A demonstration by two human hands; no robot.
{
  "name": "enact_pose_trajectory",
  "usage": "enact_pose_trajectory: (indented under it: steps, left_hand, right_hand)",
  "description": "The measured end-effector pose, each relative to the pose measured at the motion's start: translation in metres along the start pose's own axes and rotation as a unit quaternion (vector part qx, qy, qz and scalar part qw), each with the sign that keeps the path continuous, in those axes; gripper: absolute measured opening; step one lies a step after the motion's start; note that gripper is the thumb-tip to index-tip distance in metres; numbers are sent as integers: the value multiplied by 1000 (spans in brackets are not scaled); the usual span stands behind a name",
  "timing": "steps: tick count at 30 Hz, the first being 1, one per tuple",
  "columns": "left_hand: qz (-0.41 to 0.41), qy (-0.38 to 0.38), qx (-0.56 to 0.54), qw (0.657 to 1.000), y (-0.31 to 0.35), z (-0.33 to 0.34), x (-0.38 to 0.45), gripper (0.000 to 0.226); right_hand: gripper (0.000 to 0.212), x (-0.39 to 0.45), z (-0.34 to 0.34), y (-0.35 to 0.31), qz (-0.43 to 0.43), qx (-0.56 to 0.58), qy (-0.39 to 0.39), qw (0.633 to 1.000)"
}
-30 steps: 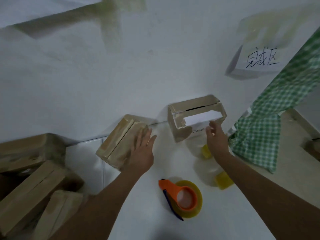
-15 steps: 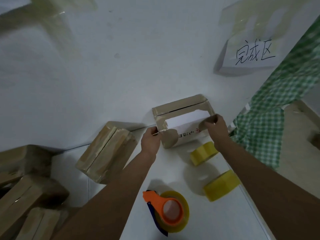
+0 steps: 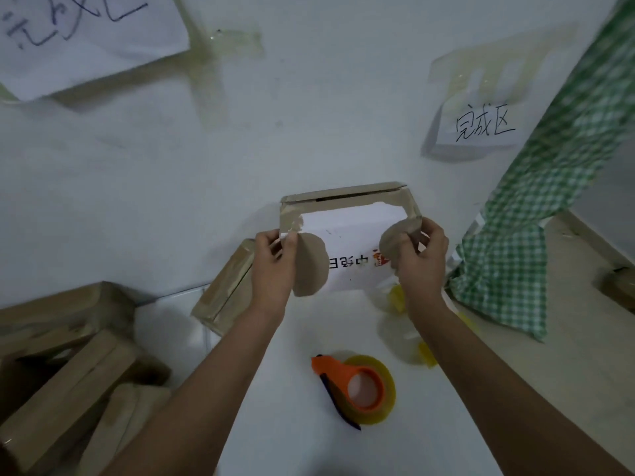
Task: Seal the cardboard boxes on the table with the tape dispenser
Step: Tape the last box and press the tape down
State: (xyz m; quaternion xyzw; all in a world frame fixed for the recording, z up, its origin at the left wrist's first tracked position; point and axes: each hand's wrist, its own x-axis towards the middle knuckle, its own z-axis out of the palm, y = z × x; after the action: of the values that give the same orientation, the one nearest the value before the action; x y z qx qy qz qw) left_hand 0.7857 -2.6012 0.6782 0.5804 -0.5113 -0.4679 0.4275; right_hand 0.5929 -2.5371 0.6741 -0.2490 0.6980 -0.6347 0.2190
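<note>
A cardboard box (image 3: 347, 197) with a white printed face stands near the wall, lifted a little toward me. My left hand (image 3: 273, 266) pinches its left rounded side flap. Fingers of my right hand (image 3: 421, 255) curl round the right rounded flap. An orange tape dispenser (image 3: 357, 389) with a yellowish tape roll lies on the white table (image 3: 295, 438) in front of me, between my forearms. A taped cardboard box (image 3: 226, 290) lies tilted just left of my left hand.
Several cardboard boxes (image 3: 65, 359) are piled at the left edge. Two yellow tape rolls (image 3: 395, 297) lie under my right forearm. A green checked cloth (image 3: 536, 214) hangs at the right. A paper sign (image 3: 481, 128) is taped to the wall.
My left hand left the taped box and took the left flap. My right hand closed on the right flap. The box has come up and nearer to me.
</note>
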Motion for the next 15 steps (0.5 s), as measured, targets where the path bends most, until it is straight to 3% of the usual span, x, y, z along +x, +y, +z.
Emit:
enact_pose_trajectory:
  steps: [5,10,15]
  left_hand:
    - [20,-5,0,1000,1,-61,-56,21]
    - [34,-4,5,999,-33,-119,-109,37]
    - [-11,34,14,999,-79,-168,-151,50]
  right_hand:
    - [32,-86,-1,-7,13,29,28,999]
    - [24,-164,-3,4,22,40,31,998]
    - [23,-230,-5,39,29,-17,20,999]
